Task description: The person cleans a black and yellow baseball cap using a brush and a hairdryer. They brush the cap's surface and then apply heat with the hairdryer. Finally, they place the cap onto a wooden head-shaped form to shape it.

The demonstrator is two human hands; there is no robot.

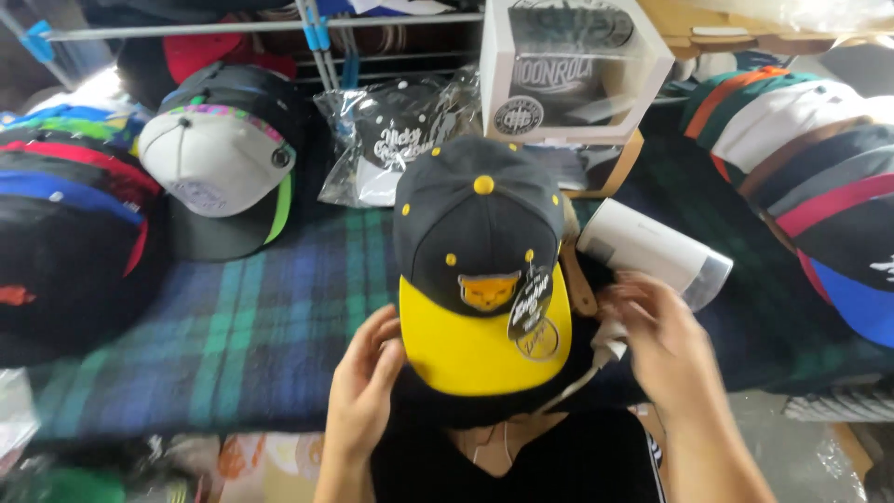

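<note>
Your left hand (363, 387) curls against the near left edge of the black cap with the yellow brim (480, 270) — fingers bent onto the brim's side, a light grip on it. The cap sits upright in front of you on the plaid cloth (251, 317), a round black tag (531, 303) hanging at its right. Your right hand (656, 340) is blurred beside the tag, near a white cord (596, 359) — whether its grip closes on anything, you cannot tell. A white cylinder (652, 250) lies just behind that hand.
</note>
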